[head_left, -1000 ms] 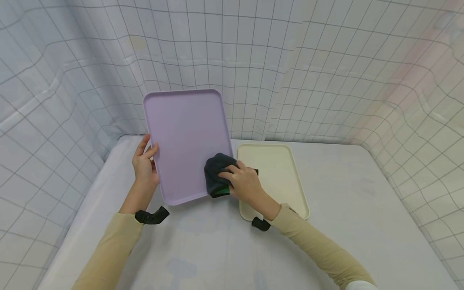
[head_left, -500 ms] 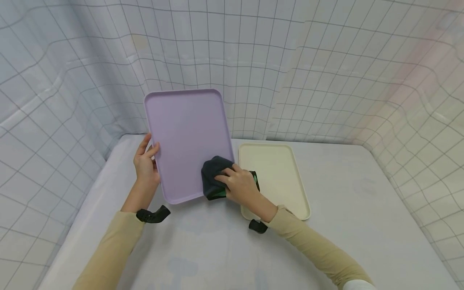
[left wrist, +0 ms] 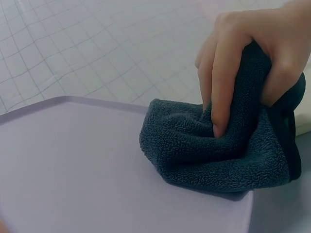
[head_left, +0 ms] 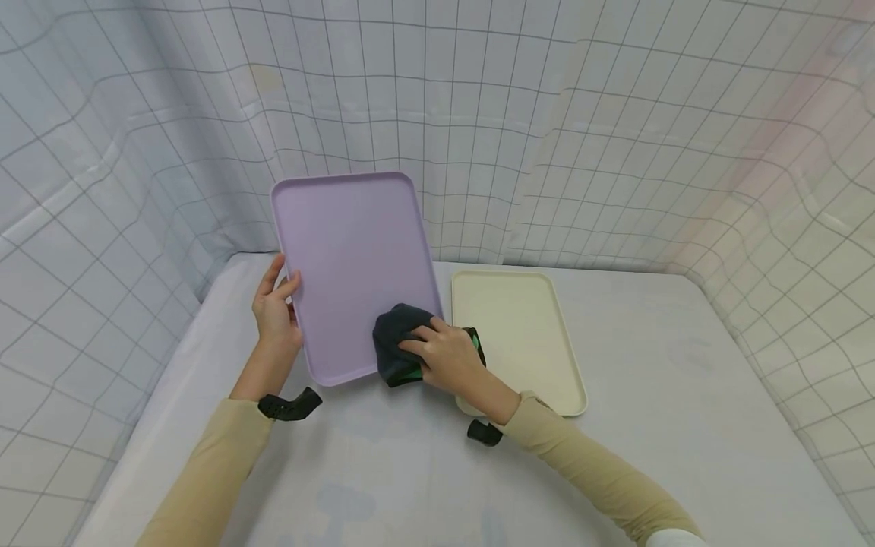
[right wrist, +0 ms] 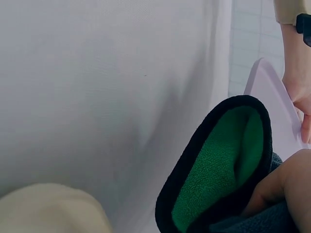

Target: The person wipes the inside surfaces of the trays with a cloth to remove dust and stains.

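A purple tray [head_left: 355, 258] is held up at a tilt over the left part of the table. My left hand [head_left: 276, 315] grips its left edge, thumb over the rim, the other fingers partly hidden behind. Bunched in my right hand [head_left: 447, 357] is a dark cloth [head_left: 399, 342], pressed against the tray's lower right corner. In the left wrist view the cloth [left wrist: 209, 150] looks thick and fluffy, with fingers [left wrist: 221, 97] digging into its folds. The right wrist view shows the cloth's green underside [right wrist: 214, 165] with a black border.
A cream tray [head_left: 513, 319] lies flat on the white-covered table [head_left: 656, 365], right of the purple one and partly behind the right forearm. White grid-patterned curtains [head_left: 478, 137] hang around the table's back and sides.
My right hand has slid the cloth a little down and to the left along the purple tray's lower right corner. The left hand and tray stay nearly in place.
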`<state>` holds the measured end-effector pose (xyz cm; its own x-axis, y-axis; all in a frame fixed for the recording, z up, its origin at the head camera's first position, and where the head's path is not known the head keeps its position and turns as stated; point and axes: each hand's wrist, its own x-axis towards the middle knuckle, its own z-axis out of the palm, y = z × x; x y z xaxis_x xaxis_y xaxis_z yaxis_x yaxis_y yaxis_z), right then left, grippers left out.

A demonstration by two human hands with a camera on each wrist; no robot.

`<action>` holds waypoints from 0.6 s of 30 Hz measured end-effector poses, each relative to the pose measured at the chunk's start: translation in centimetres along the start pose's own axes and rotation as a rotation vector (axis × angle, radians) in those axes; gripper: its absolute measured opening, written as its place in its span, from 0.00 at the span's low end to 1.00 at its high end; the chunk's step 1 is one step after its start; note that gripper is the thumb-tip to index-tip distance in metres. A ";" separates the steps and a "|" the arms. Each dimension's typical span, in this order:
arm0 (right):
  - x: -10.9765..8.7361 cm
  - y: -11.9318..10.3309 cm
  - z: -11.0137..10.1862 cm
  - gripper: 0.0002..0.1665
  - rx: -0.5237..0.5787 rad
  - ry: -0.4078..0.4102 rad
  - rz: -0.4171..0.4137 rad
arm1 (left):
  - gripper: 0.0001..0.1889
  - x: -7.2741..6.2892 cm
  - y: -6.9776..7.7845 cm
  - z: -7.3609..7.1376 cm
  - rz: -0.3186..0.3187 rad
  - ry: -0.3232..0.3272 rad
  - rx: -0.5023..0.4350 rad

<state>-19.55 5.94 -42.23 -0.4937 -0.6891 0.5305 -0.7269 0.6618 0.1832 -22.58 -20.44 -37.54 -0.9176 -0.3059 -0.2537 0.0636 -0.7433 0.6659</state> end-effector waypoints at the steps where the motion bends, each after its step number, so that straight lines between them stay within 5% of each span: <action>1: 0.0 0.0 -0.1 0.19 0.001 -0.003 -0.001 | 0.21 0.0 0.0 0.0 0.002 0.001 -0.003; 18: 0.8 -1.0 -0.3 0.19 -0.030 0.009 -0.036 | 0.19 -0.1 0.0 0.5 0.032 0.002 -0.032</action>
<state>-19.08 4.88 -41.72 -0.4629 -0.7102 0.5304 -0.7294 0.6452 0.2273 -22.68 -20.11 -37.14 -0.9142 -0.3312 -0.2338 0.1058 -0.7517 0.6509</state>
